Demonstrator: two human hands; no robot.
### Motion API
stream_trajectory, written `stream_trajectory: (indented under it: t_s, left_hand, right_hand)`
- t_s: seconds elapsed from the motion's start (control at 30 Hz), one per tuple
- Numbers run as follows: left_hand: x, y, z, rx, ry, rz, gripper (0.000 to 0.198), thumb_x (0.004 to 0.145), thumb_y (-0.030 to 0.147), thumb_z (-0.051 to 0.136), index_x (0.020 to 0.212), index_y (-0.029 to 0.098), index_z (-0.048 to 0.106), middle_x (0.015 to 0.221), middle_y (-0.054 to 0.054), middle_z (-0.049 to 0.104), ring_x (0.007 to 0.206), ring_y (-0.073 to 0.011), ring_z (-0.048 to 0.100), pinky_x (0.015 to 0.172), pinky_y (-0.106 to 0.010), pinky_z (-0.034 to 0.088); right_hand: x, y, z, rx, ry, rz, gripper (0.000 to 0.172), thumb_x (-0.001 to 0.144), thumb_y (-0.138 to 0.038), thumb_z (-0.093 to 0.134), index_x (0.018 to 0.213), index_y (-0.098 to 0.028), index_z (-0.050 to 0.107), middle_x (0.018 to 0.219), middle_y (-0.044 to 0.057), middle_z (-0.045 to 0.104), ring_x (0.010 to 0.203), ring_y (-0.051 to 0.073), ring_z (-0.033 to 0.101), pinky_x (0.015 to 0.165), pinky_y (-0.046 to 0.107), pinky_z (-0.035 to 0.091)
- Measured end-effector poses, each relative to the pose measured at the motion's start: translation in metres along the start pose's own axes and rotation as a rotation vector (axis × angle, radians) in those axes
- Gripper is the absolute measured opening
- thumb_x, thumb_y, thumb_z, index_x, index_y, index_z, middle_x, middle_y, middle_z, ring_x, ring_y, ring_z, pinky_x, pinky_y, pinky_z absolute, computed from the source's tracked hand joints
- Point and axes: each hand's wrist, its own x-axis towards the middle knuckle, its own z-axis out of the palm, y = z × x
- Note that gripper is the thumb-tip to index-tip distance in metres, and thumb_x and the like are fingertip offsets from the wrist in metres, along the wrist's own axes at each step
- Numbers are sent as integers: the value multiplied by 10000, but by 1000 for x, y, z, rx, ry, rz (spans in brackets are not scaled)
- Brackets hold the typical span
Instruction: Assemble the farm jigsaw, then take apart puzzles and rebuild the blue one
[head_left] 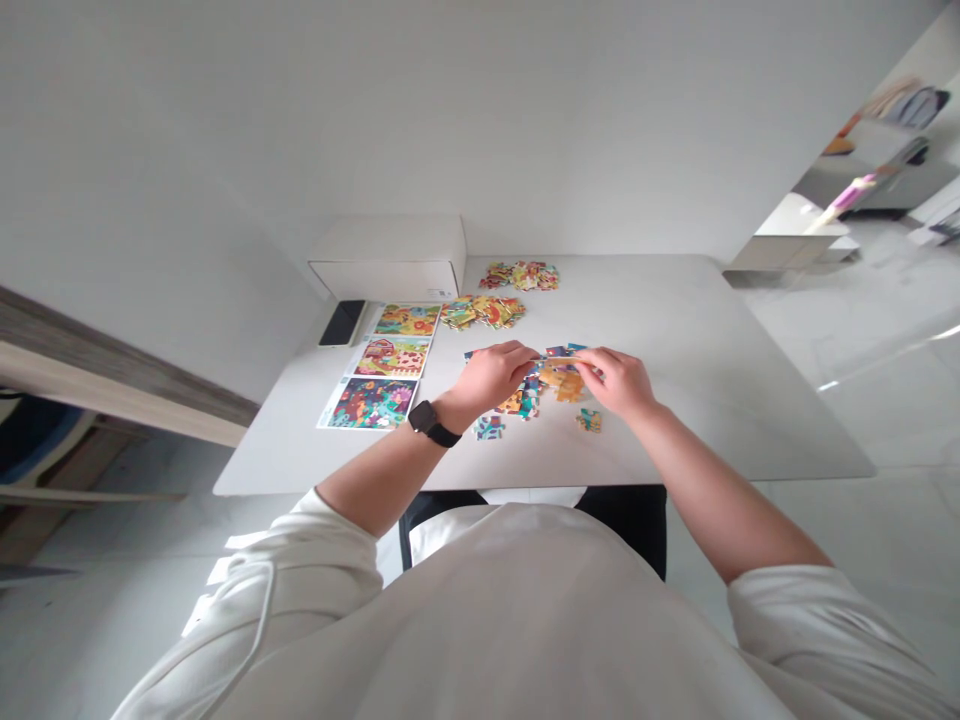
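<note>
Both my hands meet over a loose spread of jigsaw puzzle pieces (pixel 531 398) near the front middle of the table. My left hand (pixel 495 376), with a black watch (pixel 433 424) on its wrist, pinches the left end of a thin strip of puzzle pieces (pixel 562 360), seen nearly edge-on. At the strip's right end, my right hand (pixel 619 380) has its thumb and fingers closed. Orange pieces (pixel 568 386) show just below the strip. Nearer me lie a teal-and-orange piece (pixel 589 420) and a pale blue leaf-patterned piece (pixel 490 428). My fingers hide part of the spread.
Left of the pieces lie three picture sheets (pixel 391 357) in a column, a phone (pixel 343 323) beside them. A white box (pixel 386 265) stands behind. Two more puzzle heaps, one nearer (pixel 484 312) and one farther (pixel 521 275), lie towards the wall on the white table (pixel 712 400).
</note>
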Motion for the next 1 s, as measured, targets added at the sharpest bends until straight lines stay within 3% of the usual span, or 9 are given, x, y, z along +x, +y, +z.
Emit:
stream_trajectory:
  t_s: [0.1,0.3,0.5,0.67,0.8,0.93,1.0]
  left_hand:
    - [11,0,-10,-5,31,1,281,1111,283,510,1186,202,768,1094,-104,777,986,-220,736,863,-319,557]
    - [23,-9,-16,-25,46,-22,256,1086,226,539,1196,210,769,1155,-106,766,1037,-229,730,892,-326,543]
    - [13,-19,-5,-177,-59,-125,259,1067,309,557,1131,197,782,973,-70,782,869,-199,707,777,-283,506]
    - [6,-20,7,-130,-117,-179,221,1023,296,577,970,211,774,832,-42,741,767,-193,661,711,-289,473]
    - [2,-24,12,-138,-83,-86,265,1057,285,523,1072,219,779,974,-72,761,891,-205,701,806,-302,529]
    - [-11,-41,19,38,-36,-138,349,1064,189,451,1213,201,766,1149,-135,742,1036,-249,696,936,-385,567]
    - [-21,-53,23,146,-63,-173,347,1035,167,497,1261,208,757,1225,-161,722,1104,-289,674,993,-464,567]
  right_hand:
    - [18,1,-7,-13,25,18,212,1071,-291,579,1139,-246,774,1079,74,829,886,230,763,813,336,583]
    - [38,6,-7,64,37,17,211,1064,-290,579,1098,-255,784,1098,83,820,987,252,753,894,360,583]
    - [26,11,8,260,-114,65,154,975,-320,655,958,-234,782,883,44,802,704,186,682,693,287,537]
    - [23,8,15,295,-119,132,137,904,-302,662,900,-222,773,879,49,797,722,188,672,713,289,508]
    - [23,14,20,350,-147,282,172,905,-340,654,884,-215,770,731,6,735,628,167,627,606,261,464]
    - [15,31,25,134,-28,209,220,976,-308,611,1010,-219,810,941,68,807,811,221,705,775,326,557]
    - [6,42,28,27,-56,128,248,998,-267,591,1088,-228,819,1075,101,814,950,262,720,893,396,578]
